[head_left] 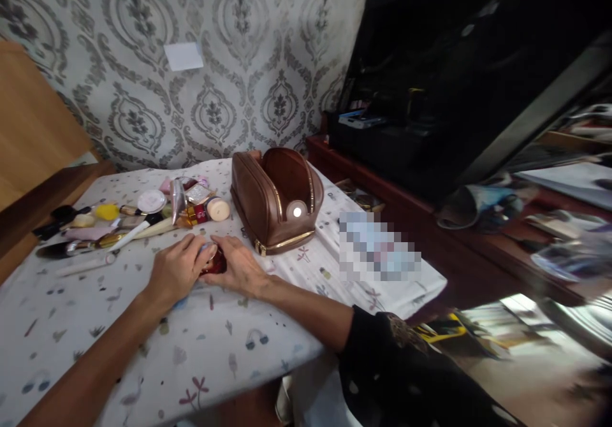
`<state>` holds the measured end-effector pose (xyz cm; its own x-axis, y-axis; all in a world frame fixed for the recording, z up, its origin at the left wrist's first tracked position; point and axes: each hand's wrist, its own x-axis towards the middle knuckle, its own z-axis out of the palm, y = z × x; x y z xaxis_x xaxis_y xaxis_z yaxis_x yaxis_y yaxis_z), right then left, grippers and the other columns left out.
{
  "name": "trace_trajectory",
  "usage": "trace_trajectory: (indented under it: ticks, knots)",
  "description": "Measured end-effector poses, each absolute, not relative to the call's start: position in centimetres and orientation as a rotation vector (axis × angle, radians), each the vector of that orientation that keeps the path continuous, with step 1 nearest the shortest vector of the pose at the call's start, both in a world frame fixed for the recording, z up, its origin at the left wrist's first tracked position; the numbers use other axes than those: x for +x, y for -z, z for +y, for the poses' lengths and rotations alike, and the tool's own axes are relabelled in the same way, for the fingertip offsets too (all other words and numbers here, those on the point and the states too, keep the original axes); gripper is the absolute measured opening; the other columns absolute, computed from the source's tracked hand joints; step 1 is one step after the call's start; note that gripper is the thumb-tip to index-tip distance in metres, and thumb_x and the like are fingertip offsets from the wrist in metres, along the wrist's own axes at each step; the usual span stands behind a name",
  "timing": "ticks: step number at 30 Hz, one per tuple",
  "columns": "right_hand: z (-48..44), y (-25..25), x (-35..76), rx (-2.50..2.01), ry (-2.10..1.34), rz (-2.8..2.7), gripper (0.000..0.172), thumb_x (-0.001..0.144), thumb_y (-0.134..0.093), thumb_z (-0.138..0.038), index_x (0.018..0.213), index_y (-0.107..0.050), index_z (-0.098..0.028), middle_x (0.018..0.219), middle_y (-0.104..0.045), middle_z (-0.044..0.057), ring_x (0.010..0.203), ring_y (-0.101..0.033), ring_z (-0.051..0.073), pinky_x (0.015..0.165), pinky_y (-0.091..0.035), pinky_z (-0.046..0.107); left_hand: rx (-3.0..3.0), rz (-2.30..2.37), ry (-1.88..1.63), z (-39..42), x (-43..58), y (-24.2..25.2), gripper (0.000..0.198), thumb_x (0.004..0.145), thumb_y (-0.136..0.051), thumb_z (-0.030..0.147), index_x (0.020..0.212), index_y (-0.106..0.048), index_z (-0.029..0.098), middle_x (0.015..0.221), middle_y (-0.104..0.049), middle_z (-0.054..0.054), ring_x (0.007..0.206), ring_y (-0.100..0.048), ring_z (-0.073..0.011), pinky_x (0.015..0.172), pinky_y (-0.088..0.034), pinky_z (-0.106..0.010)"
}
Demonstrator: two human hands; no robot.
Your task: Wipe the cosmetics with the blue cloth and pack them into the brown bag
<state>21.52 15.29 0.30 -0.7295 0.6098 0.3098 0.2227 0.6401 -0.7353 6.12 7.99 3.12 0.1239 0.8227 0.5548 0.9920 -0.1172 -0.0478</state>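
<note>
My left hand and my right hand meet over the near part of the table, their fingers closed round a small dark red, shiny glass bottle. Its top is partly covered by my fingers, so I cannot tell whether it has a cap. Just beyond my right hand stands a brown makeup bag, unzipped at the top, with a gold zip and a dark interior. Behind my left hand lies a spread of cosmetics: makeup brushes, a round white compact, a yellow sponge and a jar with a cream lid.
A patterned white cloth covers the table. A blurred-out flat item lies near its right edge. To the right are a dark red cabinet and a large black screen. A wooden panel rises at left.
</note>
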Motion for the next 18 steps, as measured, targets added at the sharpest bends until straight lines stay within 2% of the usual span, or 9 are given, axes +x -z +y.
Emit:
trace_trajectory:
  ticks: [6, 11, 14, 18]
  knots:
    - [14.9, -0.8, 22.0, -0.668, -0.939, -2.327, 0.106, 0.068, -0.087, -0.039, 0.152, -0.03, -0.008, 0.134, -0.058, 0.022, 0.132, -0.051, 0.035, 0.108, -0.045, 0.05, -2.189, -1.775, 0.578, 7.9, 4.9, -3.1, 0.037, 0.096, -0.042, 0.052, 0.1, -0.066, 0.025, 0.099, -0.069, -0.005, 0.078, -0.067, -0.022, 0.065, -0.048, -0.031]
    - [14.8, -0.9, 22.1, -0.683, -0.967, -2.313, 0.109, 0.068, -0.086, -0.04, 0.155, -0.024, -0.018, 0.132, -0.059, 0.017, 0.128, -0.054, 0.035, 0.104, -0.048, 0.049, -2.333, -1.731, 0.511, 8.0, 3.6, -3.2, 0.04, 0.093, -0.047, 0.056, 0.115, -0.064, 0.026, 0.101, -0.07, -0.004, 0.076, -0.068, -0.0234, 0.061, -0.049, -0.031]
    - [14.8, -0.9, 22.2, -0.688, -0.981, -2.32, 0.11, 0.069, -0.085, -0.038, 0.156, -0.022, -0.016, 0.125, -0.063, 0.017, 0.125, -0.056, 0.034, 0.104, -0.049, 0.048, -2.336, -1.809, 0.519, 8.0, 4.0, -3.3, 0.034, 0.093, -0.048, 0.053, 0.108, -0.064, 0.027, 0.102, -0.071, -0.003, 0.078, -0.069, -0.023, 0.063, -0.049, -0.03]
    - [14.9, -1.1, 22.4, -0.661, -0.993, -2.325, 0.109, 0.071, -0.083, -0.036, 0.156, -0.02, -0.013, 0.122, -0.065, 0.017, 0.124, -0.057, 0.034, 0.102, -0.05, 0.048, -2.19, -1.896, 0.517, 7.8, 5.2, -3.4, 0.024, 0.091, -0.049, 0.048, 0.094, -0.062, 0.027, 0.1, -0.073, -0.002, 0.071, -0.069, -0.021, 0.057, -0.045, -0.029]
